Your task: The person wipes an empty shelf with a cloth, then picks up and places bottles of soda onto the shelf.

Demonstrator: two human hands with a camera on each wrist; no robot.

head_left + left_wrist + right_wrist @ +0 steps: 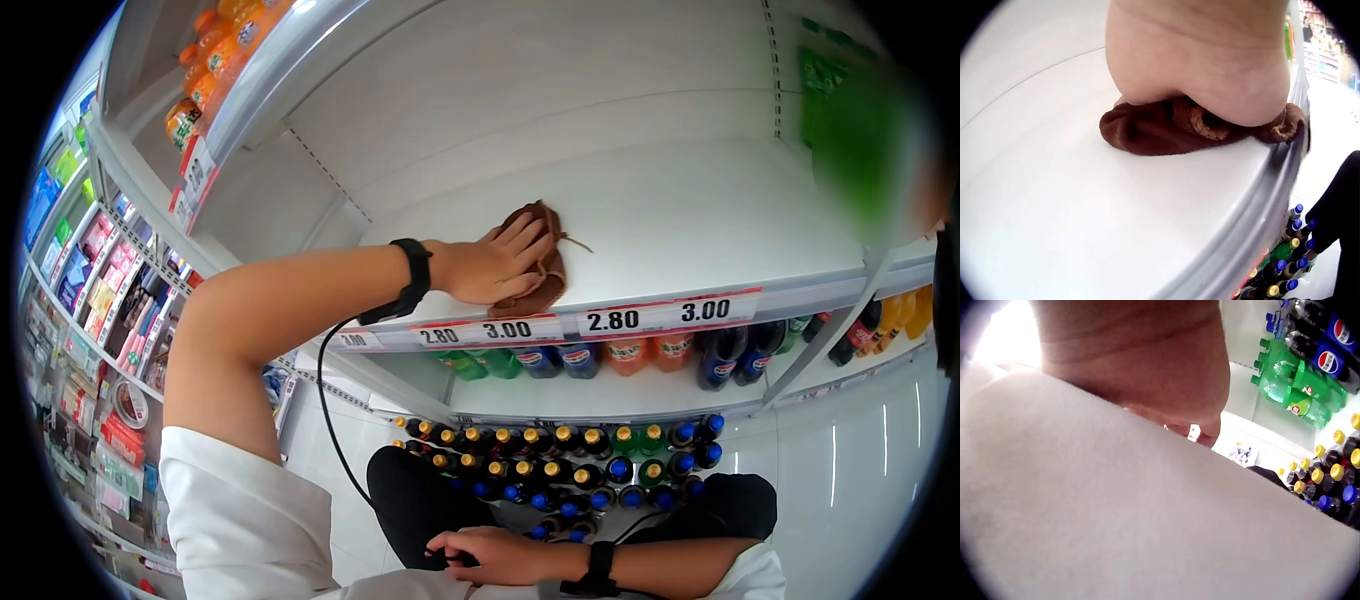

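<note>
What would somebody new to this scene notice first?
Probably the crumpled brown cloth first, under the person's bare left hand near the front edge of the broad white shelf. Next, rows of mostly dark plastic bottles with yellow and blue caps stand on the floor below; bright orange drink bottles show at the head view's upper left.

The left arm, bent at the elbow, reaches beyond the left knee, the left hand palm down, fingers extended; the right hand lies loosely curled on that knee's near side.
</note>
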